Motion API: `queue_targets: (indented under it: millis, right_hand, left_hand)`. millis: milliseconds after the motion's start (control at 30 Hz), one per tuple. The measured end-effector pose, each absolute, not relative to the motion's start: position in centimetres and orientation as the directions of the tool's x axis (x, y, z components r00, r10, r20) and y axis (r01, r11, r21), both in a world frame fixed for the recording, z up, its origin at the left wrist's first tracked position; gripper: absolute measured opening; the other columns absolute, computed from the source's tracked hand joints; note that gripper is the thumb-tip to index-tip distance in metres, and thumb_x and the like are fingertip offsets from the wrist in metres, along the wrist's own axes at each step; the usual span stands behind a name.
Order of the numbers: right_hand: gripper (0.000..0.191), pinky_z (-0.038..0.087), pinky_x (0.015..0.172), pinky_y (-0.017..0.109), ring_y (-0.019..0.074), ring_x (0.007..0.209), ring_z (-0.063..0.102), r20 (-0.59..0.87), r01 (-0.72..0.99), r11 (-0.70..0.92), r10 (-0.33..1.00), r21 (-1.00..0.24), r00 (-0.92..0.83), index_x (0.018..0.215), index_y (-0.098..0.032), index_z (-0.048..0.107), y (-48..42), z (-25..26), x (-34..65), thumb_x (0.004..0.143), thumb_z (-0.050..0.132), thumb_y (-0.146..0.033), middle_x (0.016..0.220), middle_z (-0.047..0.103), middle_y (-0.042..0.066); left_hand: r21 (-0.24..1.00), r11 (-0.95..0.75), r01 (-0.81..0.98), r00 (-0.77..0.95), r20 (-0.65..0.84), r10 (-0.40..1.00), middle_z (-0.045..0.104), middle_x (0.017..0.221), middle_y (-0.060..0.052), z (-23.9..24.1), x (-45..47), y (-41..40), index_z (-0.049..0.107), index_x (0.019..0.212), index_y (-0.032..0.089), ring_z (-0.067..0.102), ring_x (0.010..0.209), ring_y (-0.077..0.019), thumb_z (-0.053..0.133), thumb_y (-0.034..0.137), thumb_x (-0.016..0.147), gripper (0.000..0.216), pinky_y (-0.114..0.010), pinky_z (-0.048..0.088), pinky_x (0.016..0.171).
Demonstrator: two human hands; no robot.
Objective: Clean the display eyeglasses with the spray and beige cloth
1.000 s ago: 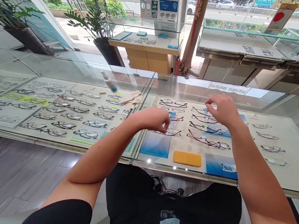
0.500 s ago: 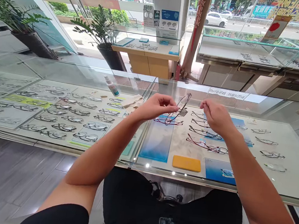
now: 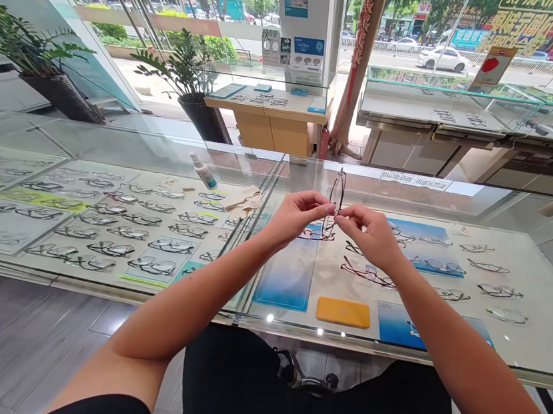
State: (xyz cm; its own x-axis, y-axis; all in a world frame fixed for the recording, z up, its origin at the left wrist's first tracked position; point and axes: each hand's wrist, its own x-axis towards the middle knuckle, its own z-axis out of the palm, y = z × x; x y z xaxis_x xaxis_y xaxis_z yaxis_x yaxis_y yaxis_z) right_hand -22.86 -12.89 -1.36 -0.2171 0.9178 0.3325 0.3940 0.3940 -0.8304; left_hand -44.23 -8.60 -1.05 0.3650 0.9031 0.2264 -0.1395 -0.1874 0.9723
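Observation:
A pair of eyeglasses [image 3: 338,186] with thin dark rims is held upright above the glass counter. My left hand [image 3: 300,218] pinches it from the left side, thumb and forefinger closed at the middle of the frame. From the right, the fingertips of my right hand [image 3: 370,233] close on the same glasses, nearly touching the left ones. Below the hands, red-framed glasses [image 3: 316,235] and more red glasses [image 3: 366,272] rest in the display case, partly hidden by my hands and forearm.
The glass counter [image 3: 145,288] shows many eyeglasses in rows. A spray bottle [image 3: 203,172] and a beige cloth [image 3: 243,201] are at left of centre; a yellow case [image 3: 343,312] is near the front edge. Potted plants [image 3: 193,99] and other showcases [image 3: 434,109] stand beyond.
My right hand has moved left and lower to meet the glasses, which have turned more upright and edge-on. My left hand keeps hold of them. The view has tilted up slightly.

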Motion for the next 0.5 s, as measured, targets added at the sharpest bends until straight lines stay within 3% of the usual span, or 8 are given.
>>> queue_targets:
  millis: [167, 500]
  right_hand:
    - [0.039, 0.035, 0.065, 0.035, 0.0167, 0.066, 0.042, 0.309, 0.306, 0.37, 0.923, -0.877, -0.23, 0.096, -0.025, 0.076, -13.03, -1.18, -23.02, 0.1, 0.071, -0.063, 0.07, 0.053, -0.003]
    - [0.045, 0.033, 0.063, 0.035, 0.0155, 0.064, 0.038, 0.314, 0.257, 0.363, 0.926, -0.896, -0.211, 0.09, -0.025, 0.072, -12.87, -1.07, -22.67, 0.097, 0.075, -0.069, 0.067, 0.049, -0.004]
  left_hand:
    - [0.97, -0.175, -0.169, 0.386, 0.228, 0.894, 0.08, 0.09, -0.003, -1.38, -44.22, -8.5, 0.083, 0.086, 0.02, 0.071, 0.087, -0.0158, 0.102, 0.052, 0.075, 0.039, -0.03, 0.055, 0.084]
    - [0.973, -0.148, -0.178, 0.437, 0.213, 0.874, 0.083, 0.104, -0.007, -1.04, -44.52, -8.5, 0.08, 0.094, 0.02, 0.076, 0.098, -0.019, 0.102, 0.051, 0.076, 0.042, -0.034, 0.059, 0.092]
